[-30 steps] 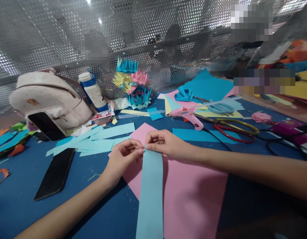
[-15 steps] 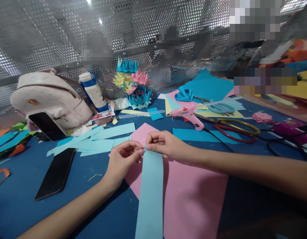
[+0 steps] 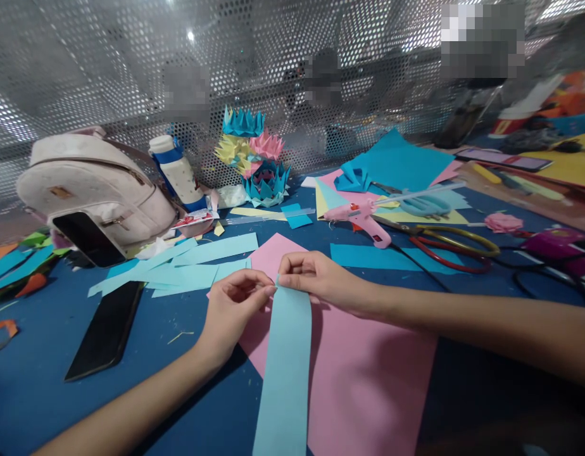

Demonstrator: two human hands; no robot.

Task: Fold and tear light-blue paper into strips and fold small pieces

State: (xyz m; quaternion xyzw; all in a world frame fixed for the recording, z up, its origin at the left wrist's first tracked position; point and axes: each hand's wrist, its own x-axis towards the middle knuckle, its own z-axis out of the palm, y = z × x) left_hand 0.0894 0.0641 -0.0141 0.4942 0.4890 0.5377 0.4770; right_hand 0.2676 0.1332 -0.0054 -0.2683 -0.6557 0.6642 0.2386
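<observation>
A long light-blue paper strip point(image 3: 287, 367) runs from my fingers down toward the bottom edge of the view. My left hand point(image 3: 235, 304) pinches the strip's far left corner between thumb and index finger. Close beside it, my right hand point(image 3: 316, 278) grips the same far end, thumb on top and fingers behind. A small folded bit shows at that corner between the fingertips. Beneath the strip lies a large pink paper sheet point(image 3: 373, 386). More light-blue strips point(image 3: 188, 278) lie in a loose pile to the left of my left hand.
A pink glue gun point(image 3: 361, 221) and scissors with red and yellow handles point(image 3: 454, 244) lie beyond my right hand. A black phone point(image 3: 105, 332) is at left. Behind stand a backpack point(image 3: 88, 190), a bottle point(image 3: 176, 171) and folded paper flowers point(image 3: 254, 155).
Both hands keep their pinch on the strip and have barely moved. The strip's near end has shifted slightly left. The camera view has moved a little.
</observation>
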